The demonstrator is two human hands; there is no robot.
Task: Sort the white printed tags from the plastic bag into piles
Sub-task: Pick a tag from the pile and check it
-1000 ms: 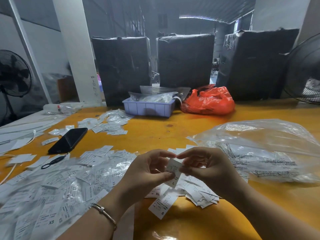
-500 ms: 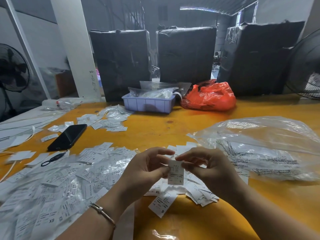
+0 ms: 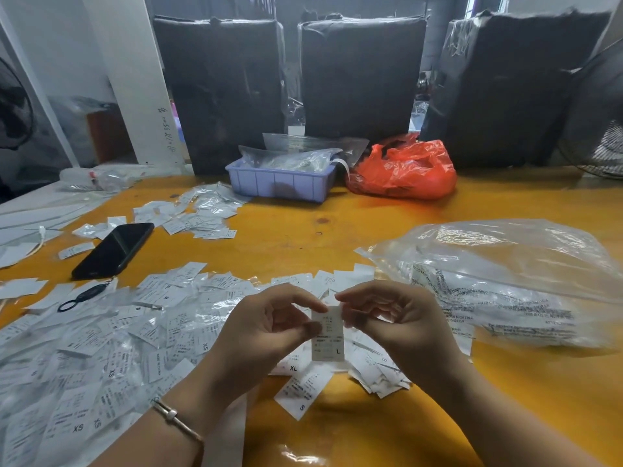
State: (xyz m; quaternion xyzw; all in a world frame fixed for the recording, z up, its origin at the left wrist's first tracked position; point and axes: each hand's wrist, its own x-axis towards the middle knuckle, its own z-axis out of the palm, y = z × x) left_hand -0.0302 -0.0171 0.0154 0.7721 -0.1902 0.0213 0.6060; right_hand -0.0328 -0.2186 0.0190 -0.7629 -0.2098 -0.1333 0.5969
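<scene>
Tag (image 3: 327,333) marked L hangs upright over the table (image 3: 337,230), pinched by your left hand (image 3: 266,328) and your right hand (image 3: 397,325) at its top. Loose tags (image 3: 101,348) sprawl to your left. Clear plastic bag (image 3: 505,284) on your right has more printed tags inside, blue tray (image 3: 279,185) holds crumpled bags. Bare wood sits mid-table and along the near edge.

We face an orange table (image 3: 337,230); behind it stand three dark wrapped bales (image 3: 362,79), a white pillar (image 3: 131,79) to their left, daylight showing between the bales.
</scene>
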